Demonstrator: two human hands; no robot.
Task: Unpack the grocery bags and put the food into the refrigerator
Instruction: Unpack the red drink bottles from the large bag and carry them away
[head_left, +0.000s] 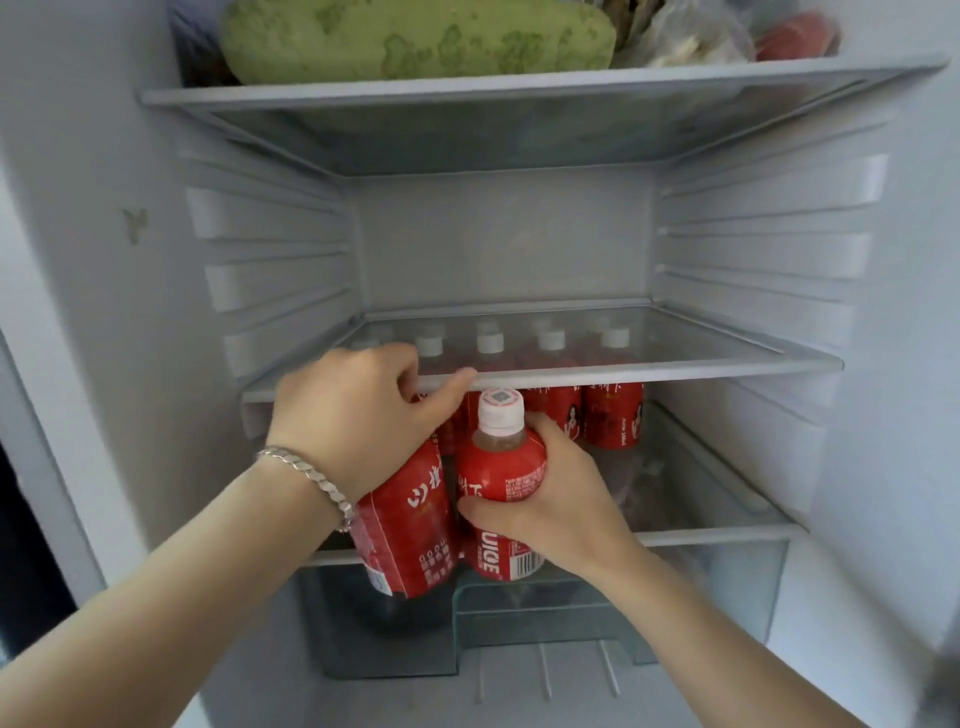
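Right hand wraps a white-capped juice bottle, left hand clamps a second juice bottle by its top, both just below the glass shelf edge, likely angled to clear it.

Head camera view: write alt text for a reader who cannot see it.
The left hand grips a tilted red bottle from above and the right hand wraps a white-capped red bottle, at the front of an open refrigerator. Matching bottles stand behind them under a glass shelf; a green melon lies on the top shelf.
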